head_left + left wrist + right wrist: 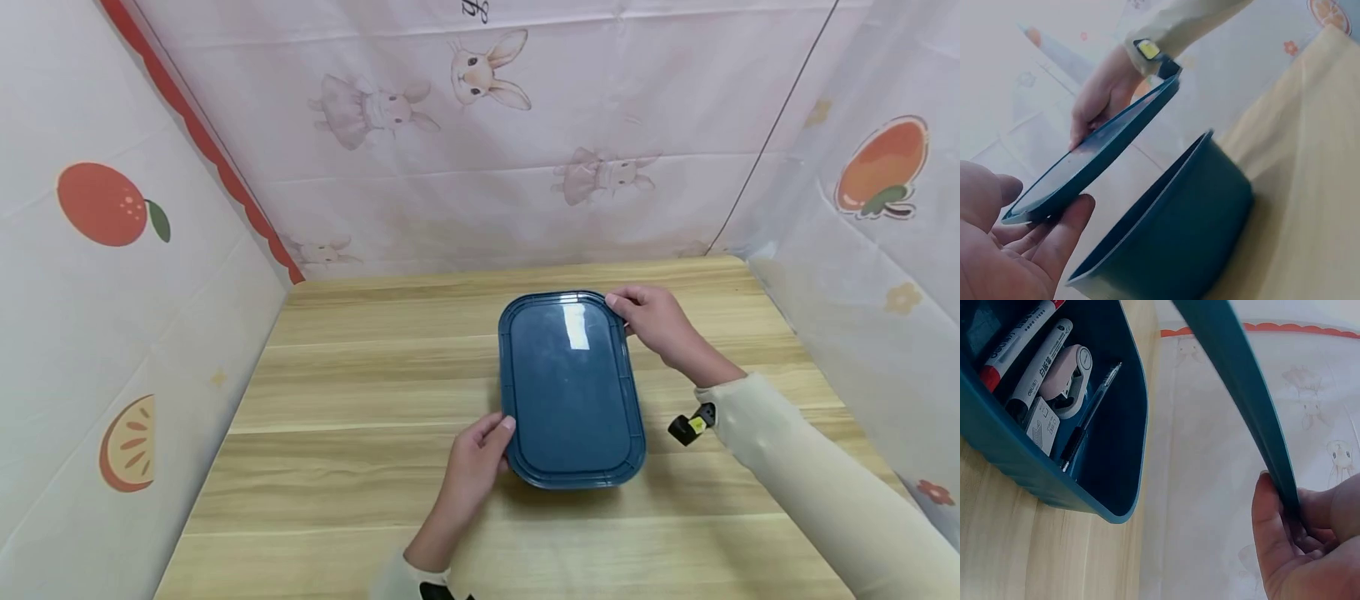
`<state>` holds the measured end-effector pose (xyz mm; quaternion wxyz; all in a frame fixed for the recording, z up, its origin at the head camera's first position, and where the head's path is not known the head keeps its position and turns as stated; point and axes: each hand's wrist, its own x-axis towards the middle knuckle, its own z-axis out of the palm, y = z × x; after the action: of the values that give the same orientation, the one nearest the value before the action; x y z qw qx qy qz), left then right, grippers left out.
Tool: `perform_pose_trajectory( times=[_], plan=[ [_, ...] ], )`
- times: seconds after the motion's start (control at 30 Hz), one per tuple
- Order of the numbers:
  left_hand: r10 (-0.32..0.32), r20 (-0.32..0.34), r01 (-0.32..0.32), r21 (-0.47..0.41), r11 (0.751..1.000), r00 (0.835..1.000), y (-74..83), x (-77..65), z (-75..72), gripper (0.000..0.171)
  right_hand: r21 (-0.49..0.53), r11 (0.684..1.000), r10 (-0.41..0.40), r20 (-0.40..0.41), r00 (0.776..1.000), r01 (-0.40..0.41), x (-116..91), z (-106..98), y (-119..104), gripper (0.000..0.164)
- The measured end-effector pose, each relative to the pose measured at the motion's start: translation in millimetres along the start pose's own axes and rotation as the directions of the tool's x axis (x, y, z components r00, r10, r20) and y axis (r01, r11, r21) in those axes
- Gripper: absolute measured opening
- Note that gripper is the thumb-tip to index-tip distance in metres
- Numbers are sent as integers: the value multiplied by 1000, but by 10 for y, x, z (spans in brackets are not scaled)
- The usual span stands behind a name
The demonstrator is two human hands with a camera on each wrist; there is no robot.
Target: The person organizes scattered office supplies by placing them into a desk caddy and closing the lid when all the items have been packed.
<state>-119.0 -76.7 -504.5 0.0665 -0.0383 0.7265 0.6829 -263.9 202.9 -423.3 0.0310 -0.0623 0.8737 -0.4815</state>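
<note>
My left hand [474, 462] pinches the near left edge of a dark blue rectangular lid [573, 392], thumb on top and fingers beneath. At its far right corner, my right hand [660, 325] grips the same lid. Both wrist views show the lid raised above a deep blue box [1179, 231], with a gap between them. Inside the box, in the right wrist view, lie a red-capped marker [1019, 347], a black-capped whiteboard marker [1041, 369], a pink and white stapler [1067, 381], a small white printed packet [1043, 425] and a black pen [1088, 419]. From the head view, the lid hides these contents.
The box stands on a light wood-grain table [360, 417]. Cloth walls printed with rabbits and fruit close in the back [525, 208], the left [45, 333] and the right [847, 275]. A small black device [692, 425] is strapped at the right wrist.
</note>
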Motion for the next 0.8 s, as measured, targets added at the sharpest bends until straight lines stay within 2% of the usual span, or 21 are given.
perform_pose_trajectory(
  times=[0.17,0.23,0.37,0.57,0.7,0.8],
  plan=[
    [-18,77,28,-140,990,997,-109,-131,39,40,22,1000,21,-44,999,-20,35,-17,15,42],
    [-28,84,44,-194,980,996,-148,-159,55,40,31,999,27,-51,998,-25,52,-17,31,42],
    [-42,30,48,-247,968,999,-206,-176,85,42,51,998,34,-55,998,-31,86,0,72,40],
    [-59,-78,36,-270,962,995,-232,-173,132,35,69,997,29,-32,999,-27,91,18,128,41],
    [-68,-108,35,-282,959,992,-222,-185,148,30,106,994,-6,-2,1000,6,74,3,155,44],
    [-69,-125,31,-284,958,990,-210,-200,142,31,175,984,-47,16,999,44,57,-14,160,49]
  ],
)
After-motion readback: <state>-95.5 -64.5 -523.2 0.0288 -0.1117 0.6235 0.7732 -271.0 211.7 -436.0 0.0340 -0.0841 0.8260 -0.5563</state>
